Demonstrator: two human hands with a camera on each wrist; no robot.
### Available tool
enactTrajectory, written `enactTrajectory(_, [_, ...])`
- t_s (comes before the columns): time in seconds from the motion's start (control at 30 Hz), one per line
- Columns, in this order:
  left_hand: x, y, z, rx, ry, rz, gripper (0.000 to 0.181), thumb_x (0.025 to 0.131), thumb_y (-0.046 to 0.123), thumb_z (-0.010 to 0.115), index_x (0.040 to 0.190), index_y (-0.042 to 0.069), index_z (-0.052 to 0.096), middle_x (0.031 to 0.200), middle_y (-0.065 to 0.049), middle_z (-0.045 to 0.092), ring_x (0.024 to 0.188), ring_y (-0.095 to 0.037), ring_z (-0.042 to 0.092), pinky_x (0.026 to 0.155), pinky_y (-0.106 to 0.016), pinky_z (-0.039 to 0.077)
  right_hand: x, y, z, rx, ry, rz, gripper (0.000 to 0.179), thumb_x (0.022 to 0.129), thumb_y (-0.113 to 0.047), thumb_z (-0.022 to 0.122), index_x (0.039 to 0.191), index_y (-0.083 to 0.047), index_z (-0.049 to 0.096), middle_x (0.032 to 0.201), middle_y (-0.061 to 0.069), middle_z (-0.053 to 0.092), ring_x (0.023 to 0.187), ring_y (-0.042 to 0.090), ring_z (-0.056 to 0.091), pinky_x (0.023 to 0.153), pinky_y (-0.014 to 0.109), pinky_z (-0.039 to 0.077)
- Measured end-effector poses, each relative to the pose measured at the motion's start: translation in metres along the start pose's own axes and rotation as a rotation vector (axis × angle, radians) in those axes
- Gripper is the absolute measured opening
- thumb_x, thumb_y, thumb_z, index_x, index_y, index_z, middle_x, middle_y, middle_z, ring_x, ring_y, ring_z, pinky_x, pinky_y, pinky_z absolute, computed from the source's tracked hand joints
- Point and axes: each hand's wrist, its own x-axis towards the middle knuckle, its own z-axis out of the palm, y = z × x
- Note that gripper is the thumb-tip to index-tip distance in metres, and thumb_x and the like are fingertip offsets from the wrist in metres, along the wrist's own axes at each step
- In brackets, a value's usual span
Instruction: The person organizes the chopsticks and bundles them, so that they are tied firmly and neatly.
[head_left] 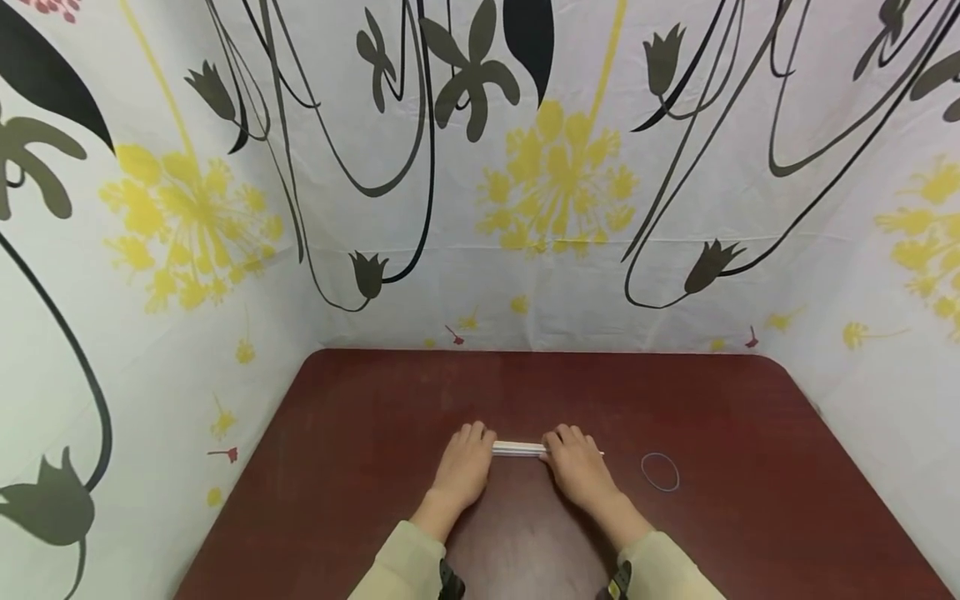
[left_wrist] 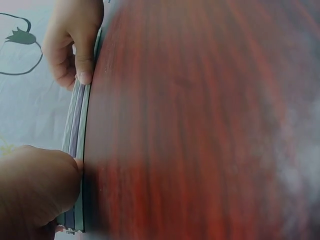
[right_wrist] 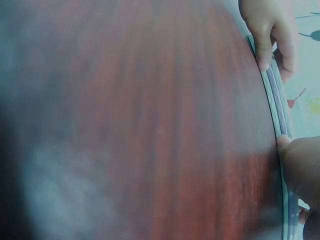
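Observation:
A bundle of long, slim whitish sticks (head_left: 517,449) lies crosswise near the middle of the table, a greyish-purple one showing among the paler ones in the left wrist view. My left hand (head_left: 462,462) grips its left part, thumb on the near side. Towards the other end, my right hand (head_left: 580,462) holds it between thumb and curled fingers. Between the hands a short stretch of the sticks is bare, lying side by side. Their left ends (left_wrist: 70,231) stick out past my left hand, nearly level with each other.
A thin bluish-grey loop (head_left: 660,472), like a rubber band, lies to the right of my right hand. The dark red wooden table (head_left: 375,400) has rounded far corners. White cloth (head_left: 525,275) printed with flowers hangs behind it and along both sides.

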Motion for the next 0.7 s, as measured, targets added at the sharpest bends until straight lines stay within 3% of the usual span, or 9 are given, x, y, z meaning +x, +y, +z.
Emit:
enactTrajectory(0.23, [0.004,0.002,0.0,0.006,-0.029,-0.024,0.04,0.078,0.012,0.082,0.113,0.011,0.062,0.106,-0.006,0.055,0.1,-0.025,0.052,0.089,-0.038,0.046,0.003,0.0,-0.005,-0.015,-0.041,0.001,0.018,0.088,-0.017,0.076,0.095,-0.009,0.061,0.086,0.004,0.053,0.083,0.028,0.054,0.067,0.041,0.041])
enactTrajectory(0.4, [0.005,0.005,-0.002,0.022,-0.056,-0.041,0.047,0.073,0.017,0.088,0.113,0.011,0.063,0.107,-0.005,0.054,0.101,-0.024,0.051,0.086,-0.037,0.044,0.004,0.001,-0.006,-0.02,-0.059,-0.002,0.009,0.091,-0.009,0.07,0.099,-0.006,0.066,0.089,0.006,0.055,0.085,0.028,0.055,0.067,0.04,0.041])
enactTrajectory(0.7, [0.003,0.009,-0.003,0.027,-0.08,-0.047,0.034,0.083,0.013,0.079,0.113,0.012,0.063,0.107,-0.005,0.056,0.1,-0.024,0.053,0.084,-0.038,0.044,0.0,0.003,-0.013,-0.023,-0.113,-0.012,0.012,0.09,0.001,0.066,0.101,-0.006,0.067,0.091,0.007,0.059,0.086,0.031,0.058,0.069,0.045,0.046])
